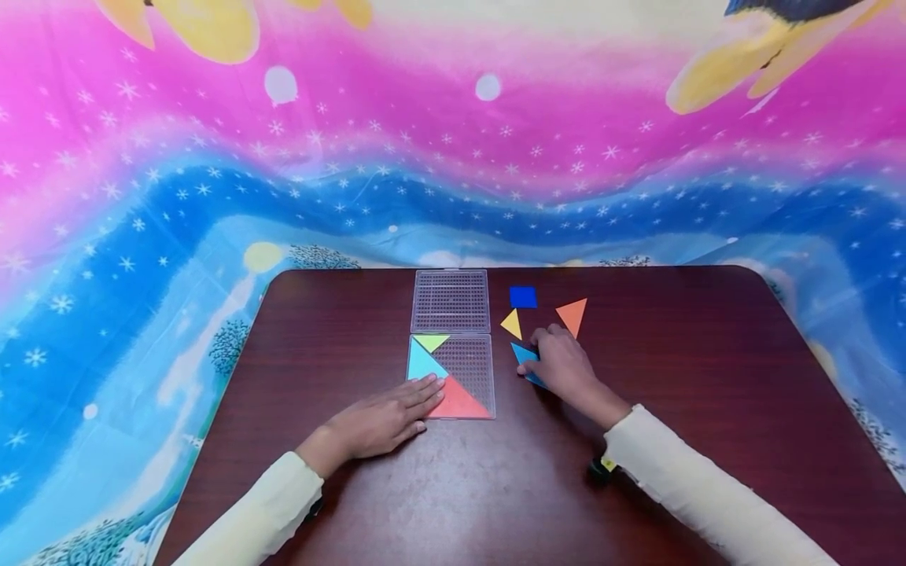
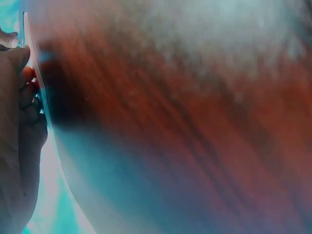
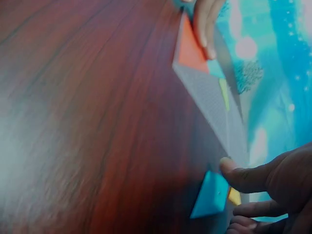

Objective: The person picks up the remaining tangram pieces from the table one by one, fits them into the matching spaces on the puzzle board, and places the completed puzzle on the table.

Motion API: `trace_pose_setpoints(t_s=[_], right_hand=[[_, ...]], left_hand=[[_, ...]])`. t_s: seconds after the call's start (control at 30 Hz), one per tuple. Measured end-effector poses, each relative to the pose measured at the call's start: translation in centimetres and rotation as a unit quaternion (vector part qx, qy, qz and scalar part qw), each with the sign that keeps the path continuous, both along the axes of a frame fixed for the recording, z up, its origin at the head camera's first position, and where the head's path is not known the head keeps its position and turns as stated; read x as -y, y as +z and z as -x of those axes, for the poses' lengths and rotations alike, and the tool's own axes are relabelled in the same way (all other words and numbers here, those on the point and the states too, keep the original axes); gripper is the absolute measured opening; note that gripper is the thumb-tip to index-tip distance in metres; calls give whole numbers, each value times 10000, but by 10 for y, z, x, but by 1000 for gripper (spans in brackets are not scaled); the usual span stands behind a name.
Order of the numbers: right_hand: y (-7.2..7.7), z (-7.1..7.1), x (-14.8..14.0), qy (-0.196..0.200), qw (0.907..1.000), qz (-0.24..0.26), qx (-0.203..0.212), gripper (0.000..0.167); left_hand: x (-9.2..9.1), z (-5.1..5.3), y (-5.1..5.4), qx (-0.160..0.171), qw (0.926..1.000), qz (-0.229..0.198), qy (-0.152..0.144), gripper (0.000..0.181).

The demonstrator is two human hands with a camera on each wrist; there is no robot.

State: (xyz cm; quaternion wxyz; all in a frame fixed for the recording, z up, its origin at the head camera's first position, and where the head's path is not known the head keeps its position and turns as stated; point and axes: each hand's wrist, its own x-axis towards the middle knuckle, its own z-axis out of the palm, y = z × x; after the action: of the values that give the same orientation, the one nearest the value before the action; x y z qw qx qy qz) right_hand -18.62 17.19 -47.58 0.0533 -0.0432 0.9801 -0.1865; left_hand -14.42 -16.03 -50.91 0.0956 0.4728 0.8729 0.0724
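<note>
My left hand (image 1: pixel 385 417) lies flat with straight fingers across the lower left of a clear gridded tray (image 1: pixel 476 365). Its fingertips rest on the cyan triangle (image 1: pixel 425 363) and the red-orange triangle (image 1: pixel 460 399), while a lime triangle (image 1: pixel 432 342) sits at the tray's top edge. Over on the right, my right hand (image 1: pixel 566 368) is at a blue flat piece (image 1: pixel 528 363), partly covering it. In the right wrist view, its thumb and fingers are spread apart beside that blue piece (image 3: pixel 212 195), which lies on the table. Whether they touch it is unclear.
A second gridded panel (image 1: pixel 451 301) adjoins the tray at the back. Beyond my right hand lie a dark blue square (image 1: pixel 523 296), a yellow triangle (image 1: pixel 513 323) and an orange triangle (image 1: pixel 573 316). A printed cloth (image 1: pixel 453 173) hangs behind the brown table (image 1: pixel 340 330).
</note>
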Motion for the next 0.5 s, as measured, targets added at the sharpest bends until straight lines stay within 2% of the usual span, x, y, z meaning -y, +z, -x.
trace_pose_setpoints(t_s=[0.17,0.3,0.5], right_hand=[[-5,-2,-5,96,9998,-116,145,44],[-5,2,-4,186,9994,-178,219,40],[0,13,-3,-1,9947,-45,1023,38]], left_hand=[[0,0,-4,-125,9996,-257,50,50],[-1,0,-3,-167,9991,-386,96,49],[-1,-1,-4,-102,9989,-416,165,49]])
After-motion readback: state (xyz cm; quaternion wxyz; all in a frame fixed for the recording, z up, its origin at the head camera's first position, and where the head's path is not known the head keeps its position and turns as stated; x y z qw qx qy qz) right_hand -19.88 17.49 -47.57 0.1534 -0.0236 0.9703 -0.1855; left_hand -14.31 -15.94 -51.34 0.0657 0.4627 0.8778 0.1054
